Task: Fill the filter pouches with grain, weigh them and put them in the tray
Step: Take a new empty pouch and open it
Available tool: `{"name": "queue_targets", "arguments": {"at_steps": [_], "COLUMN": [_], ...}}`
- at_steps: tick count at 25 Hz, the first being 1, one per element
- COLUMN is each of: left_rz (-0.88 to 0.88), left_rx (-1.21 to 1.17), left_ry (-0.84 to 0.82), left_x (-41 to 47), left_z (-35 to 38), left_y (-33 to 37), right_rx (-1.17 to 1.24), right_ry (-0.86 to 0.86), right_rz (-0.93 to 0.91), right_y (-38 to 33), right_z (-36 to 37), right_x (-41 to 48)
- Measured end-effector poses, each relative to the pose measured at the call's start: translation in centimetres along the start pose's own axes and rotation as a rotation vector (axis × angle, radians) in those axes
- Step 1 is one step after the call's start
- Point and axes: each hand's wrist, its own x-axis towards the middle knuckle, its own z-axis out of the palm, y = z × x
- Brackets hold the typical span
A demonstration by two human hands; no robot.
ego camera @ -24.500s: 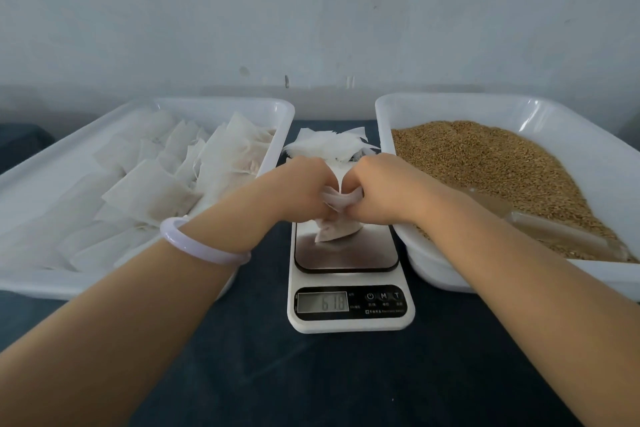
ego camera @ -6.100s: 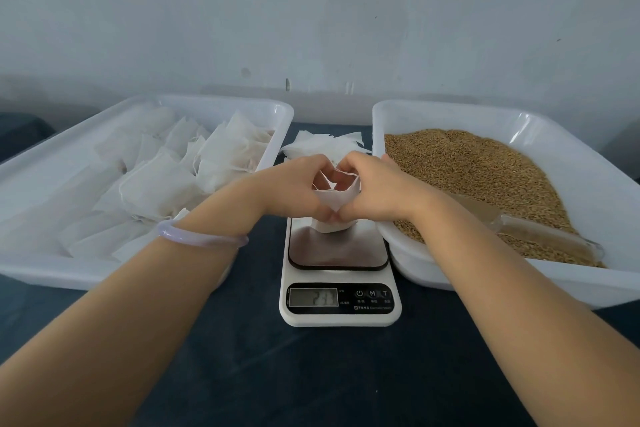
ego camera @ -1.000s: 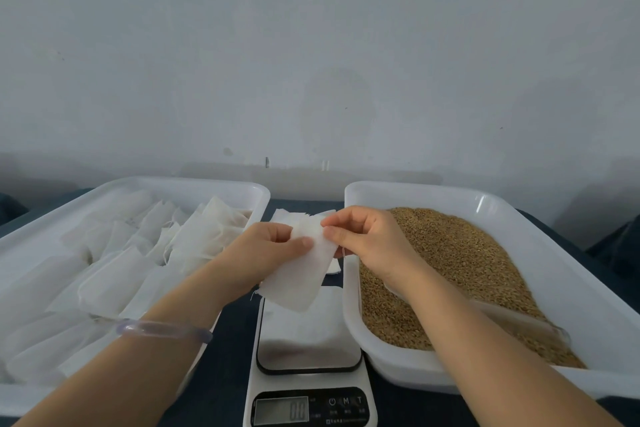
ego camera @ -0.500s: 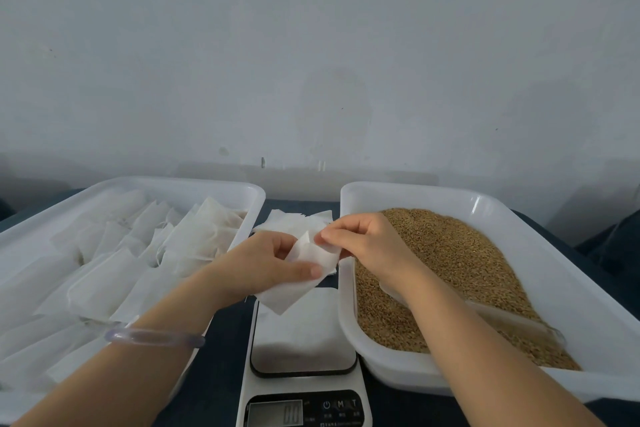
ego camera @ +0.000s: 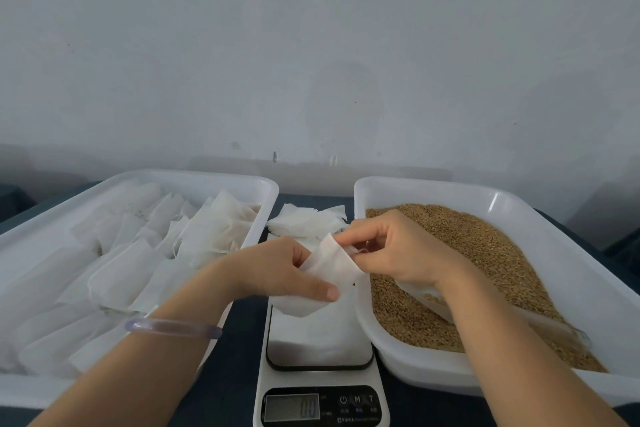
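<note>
Pouch (ego camera: 330, 269): empty, held over the scale (ego camera: 322, 340), which reads zero, beside the grain (ego camera: 485, 253); handy for filling, I'd judge.
Left hand (ego camera: 273, 270): grips the pouch's lower half, thumb laid across it.
Right hand (ego camera: 394, 253): pinches its top edge, seemingly teasing the mouth open.
Tray (ego camera: 214, 180): filled pouches (ego camera: 131, 263) lie in it, off to the left of both hands.

The white rectangular grain tray (ego camera: 415, 189) at 3 o'clock was glossy smooth plastic; the small white filter pouch (ego camera: 333, 264) looked matt, papery.
</note>
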Motion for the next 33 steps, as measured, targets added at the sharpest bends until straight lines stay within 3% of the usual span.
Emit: {"name": "queue_targets", "arguments": {"at_steps": [2,6,8,12,15,17,19,21,23,26,33], "left_rz": [-0.008,0.185,0.242,0.12,0.077,0.088,0.103,0.126,0.138,0.095,0.053], "left_rx": [0.017,-0.162,-0.243,-0.245,-0.194,-0.209,-0.263,-0.301,-0.335,-0.439,-0.56], "left_ry": [-0.027,0.041,-0.007,-0.146,-0.051,0.048,0.124,0.173,0.217,0.27,0.312], "left_x": [-0.1,0.3,0.4,0.1,0.0,-0.1,-0.3,-0.4,-0.6,-0.7,-0.4], "left_z": [-0.2,0.5,0.8,1.0,1.0,0.9,0.8,0.8,0.9,0.9,1.0], "left_y": [0.1,0.5,0.7,0.8,0.8,0.8,1.0,1.4,1.7,2.0,1.7], "right_rx": [-0.006,-0.09,-0.15,-0.213,-0.218,-0.372,-0.607,-0.784,-0.809,-0.769,-0.694], "right_ry": [-0.012,-0.07,-0.068,0.007,0.021,0.113,0.123,-0.04,-0.175,-0.133,0.177], "right_rz": [0.002,-0.028,-0.041,-0.01,0.033,0.139,0.361,0.666,0.859,0.849,0.691], "right_y": [0.0,-0.8,-1.4,-1.7,-1.8,-1.0,0.7,3.0,5.3,6.6,7.0], "right_z": [-0.2,0.2,0.1,0.1,-1.2,-4.1,-7.9,-10.4,-11.0,-11.0,-10.3], "right_x": [-0.3,-0.8,-1.1,-1.5,-2.5,-3.2,-4.5,-6.2,-7.5,-8.1,-7.9]}}
